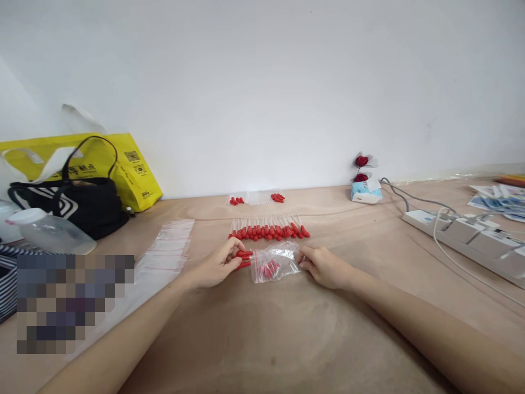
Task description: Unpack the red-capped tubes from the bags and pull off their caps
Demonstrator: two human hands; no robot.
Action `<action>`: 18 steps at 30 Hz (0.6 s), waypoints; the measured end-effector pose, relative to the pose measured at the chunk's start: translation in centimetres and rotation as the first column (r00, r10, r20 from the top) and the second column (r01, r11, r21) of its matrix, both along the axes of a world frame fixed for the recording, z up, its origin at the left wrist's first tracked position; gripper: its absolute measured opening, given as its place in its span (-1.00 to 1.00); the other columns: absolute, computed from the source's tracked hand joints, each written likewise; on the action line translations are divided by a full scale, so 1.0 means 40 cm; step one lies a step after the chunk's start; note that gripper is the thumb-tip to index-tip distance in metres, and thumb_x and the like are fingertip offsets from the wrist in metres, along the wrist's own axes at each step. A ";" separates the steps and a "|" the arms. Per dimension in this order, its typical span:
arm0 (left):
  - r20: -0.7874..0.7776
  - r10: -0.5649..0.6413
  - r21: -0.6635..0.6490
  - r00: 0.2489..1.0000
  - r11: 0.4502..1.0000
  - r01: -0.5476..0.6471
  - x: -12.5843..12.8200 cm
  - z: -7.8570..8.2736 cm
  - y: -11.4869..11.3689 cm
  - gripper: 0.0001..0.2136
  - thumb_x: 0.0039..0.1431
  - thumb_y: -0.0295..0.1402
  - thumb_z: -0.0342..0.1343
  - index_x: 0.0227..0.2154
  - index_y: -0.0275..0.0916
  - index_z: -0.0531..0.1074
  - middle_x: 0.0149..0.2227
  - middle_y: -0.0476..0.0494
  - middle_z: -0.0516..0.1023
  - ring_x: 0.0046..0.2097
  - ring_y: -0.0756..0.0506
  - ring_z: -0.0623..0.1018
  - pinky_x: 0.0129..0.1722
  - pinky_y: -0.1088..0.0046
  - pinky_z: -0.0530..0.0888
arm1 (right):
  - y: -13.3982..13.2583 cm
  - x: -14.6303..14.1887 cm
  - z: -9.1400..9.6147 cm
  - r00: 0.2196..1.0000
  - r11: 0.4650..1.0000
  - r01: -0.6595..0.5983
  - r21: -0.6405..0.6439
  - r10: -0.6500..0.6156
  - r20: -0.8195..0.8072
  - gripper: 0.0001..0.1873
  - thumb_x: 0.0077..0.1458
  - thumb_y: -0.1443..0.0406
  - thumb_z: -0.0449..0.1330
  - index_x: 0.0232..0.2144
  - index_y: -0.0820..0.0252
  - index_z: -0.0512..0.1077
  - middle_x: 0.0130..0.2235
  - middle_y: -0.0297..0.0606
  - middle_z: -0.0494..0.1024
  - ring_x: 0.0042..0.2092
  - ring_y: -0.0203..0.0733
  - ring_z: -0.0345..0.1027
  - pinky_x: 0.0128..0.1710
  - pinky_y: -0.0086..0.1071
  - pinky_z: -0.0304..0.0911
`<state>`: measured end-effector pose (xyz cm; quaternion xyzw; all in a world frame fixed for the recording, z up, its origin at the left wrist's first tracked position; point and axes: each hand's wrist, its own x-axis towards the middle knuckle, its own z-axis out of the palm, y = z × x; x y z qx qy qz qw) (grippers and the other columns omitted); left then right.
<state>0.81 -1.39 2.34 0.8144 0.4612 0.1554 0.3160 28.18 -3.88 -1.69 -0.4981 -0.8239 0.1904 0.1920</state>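
Observation:
My left hand (219, 265) is closed round a few red-capped droppers (245, 255) at the mouth of a small clear zip bag (275, 264) lying on the wooden table (287, 339). Some red-capped droppers lie inside the bag. My right hand (324, 265) pinches the bag's right edge. Just beyond both hands, a row of several more red-capped droppers (268, 231) is laid out side by side. Farther back, filled clear bags (256, 198) with red caps lie near the wall.
A stack of empty zip bags (166, 251) lies to the left. At far left stand a black handbag (77, 205), a yellow bag (131, 167) and a plastic bottle (53, 232). A tissue pack (366, 191) with red roses sits at the back; a power strip (467, 238) is at right.

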 end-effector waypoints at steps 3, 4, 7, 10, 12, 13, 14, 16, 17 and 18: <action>0.024 -0.040 -0.095 0.999 0.995 0.042 -0.016 0.002 0.011 -0.84 0.12 -0.24 -0.18 -0.28 -0.19 0.12 -0.47 0.06 0.19 -0.44 0.02 0.26 -0.43 0.51 0.28 | 0.002 0.022 0.012 1.000 0.999 0.012 -0.045 -0.011 0.023 -0.86 -0.05 0.46 -0.01 -0.44 0.19 0.30 -0.43 -0.31 0.44 -0.40 -0.30 0.27 -0.42 -0.47 0.11; 0.018 -0.047 -0.101 0.999 0.994 0.049 -0.019 0.003 0.012 -0.83 0.12 -0.23 -0.18 -0.27 -0.19 0.12 -0.46 0.06 0.21 -0.43 0.02 0.27 -0.42 0.51 0.29 | 0.002 0.028 0.016 0.999 0.998 0.009 -0.057 -0.007 0.031 -0.85 -0.06 0.47 -0.01 -0.45 0.18 0.30 -0.45 -0.32 0.43 -0.42 -0.31 0.26 -0.44 -0.48 0.10; -0.071 -0.038 -0.049 0.997 0.998 0.035 -0.019 0.005 0.006 -0.82 0.13 -0.22 -0.19 -0.26 -0.18 0.14 -0.42 0.03 0.28 -0.39 0.00 0.31 -0.36 0.47 0.29 | 0.002 0.037 0.025 0.998 0.999 -0.015 -0.052 0.018 0.057 -0.85 -0.07 0.47 0.00 -0.45 0.18 0.30 -0.49 -0.35 0.41 -0.48 -0.34 0.22 -0.49 -0.50 0.06; -0.218 0.016 0.024 0.976 1.000 -0.011 -0.011 0.007 -0.010 -0.77 0.13 -0.17 -0.17 -0.23 -0.17 0.17 -0.34 -0.03 0.35 -0.35 -0.05 0.36 -0.33 0.42 0.28 | 0.000 0.035 0.029 0.991 0.999 -0.041 0.025 0.037 0.129 -0.87 -0.06 0.45 -0.01 -0.47 0.18 0.30 -0.49 -0.33 0.41 -0.48 -0.32 0.22 -0.49 -0.49 0.02; -0.311 0.053 0.107 0.949 0.994 -0.021 -0.004 0.004 -0.019 -0.72 0.09 -0.12 -0.12 -0.20 -0.16 0.20 -0.25 -0.09 0.35 -0.32 -0.09 0.38 -0.31 0.38 0.28 | -0.001 0.029 0.028 0.978 0.995 -0.043 0.093 0.023 0.206 -0.87 -0.04 0.44 -0.02 -0.45 0.19 0.30 -0.48 -0.31 0.43 -0.46 -0.30 0.24 -0.46 -0.46 0.02; -0.336 0.062 0.162 0.940 0.987 -0.007 -0.001 0.001 -0.021 -0.69 0.07 -0.10 -0.10 -0.19 -0.16 0.22 -0.21 -0.12 0.32 -0.29 -0.11 0.38 -0.28 0.36 0.28 | -0.001 0.025 0.026 0.970 0.991 -0.043 0.126 0.011 0.244 -0.86 -0.03 0.44 -0.03 -0.42 0.19 0.30 -0.48 -0.31 0.43 -0.46 -0.29 0.25 -0.42 -0.44 0.01; -0.344 0.059 0.220 0.937 0.975 0.020 0.003 -0.003 -0.022 -0.68 0.05 -0.10 -0.07 -0.19 -0.16 0.24 -0.17 -0.14 0.30 -0.24 -0.13 0.37 -0.24 0.33 0.28 | -0.001 0.021 0.023 0.962 0.986 -0.045 0.162 -0.001 0.274 -0.85 -0.01 0.43 -0.04 -0.40 0.19 0.30 -0.47 -0.30 0.44 -0.45 -0.29 0.26 -0.39 -0.42 0.01; -0.327 0.015 0.308 0.945 0.947 0.091 0.012 -0.014 -0.019 -0.68 0.03 -0.11 -0.03 -0.21 -0.17 0.28 -0.15 -0.16 0.29 -0.14 -0.16 0.33 -0.17 0.31 0.26 | 0.000 0.012 0.015 0.954 0.971 -0.054 0.232 -0.019 0.301 -0.85 0.05 0.41 -0.07 -0.37 0.21 0.29 -0.43 -0.28 0.46 -0.43 -0.28 0.28 -0.34 -0.38 0.00; -0.312 -0.013 0.327 0.950 0.937 0.121 0.017 -0.020 -0.015 -0.71 0.03 -0.13 -0.02 -0.23 -0.19 0.29 -0.17 -0.16 0.29 -0.12 -0.17 0.30 -0.15 0.32 0.25 | 0.000 0.008 0.010 0.953 0.963 -0.060 0.262 -0.023 0.301 -0.85 0.07 0.38 -0.08 -0.37 0.21 0.29 -0.41 -0.27 0.46 -0.41 -0.27 0.28 -0.32 -0.37 -0.01; -0.299 -0.037 0.328 0.954 0.934 0.139 0.022 -0.025 -0.011 -0.73 0.04 -0.15 -0.03 -0.26 -0.20 0.30 -0.19 -0.15 0.30 -0.12 -0.16 0.29 -0.15 0.33 0.25 | 0.001 0.004 0.004 0.955 0.955 -0.068 0.288 -0.021 0.297 -0.84 0.10 0.36 -0.09 -0.38 0.21 0.29 -0.40 -0.25 0.46 -0.40 -0.27 0.29 -0.32 -0.37 -0.01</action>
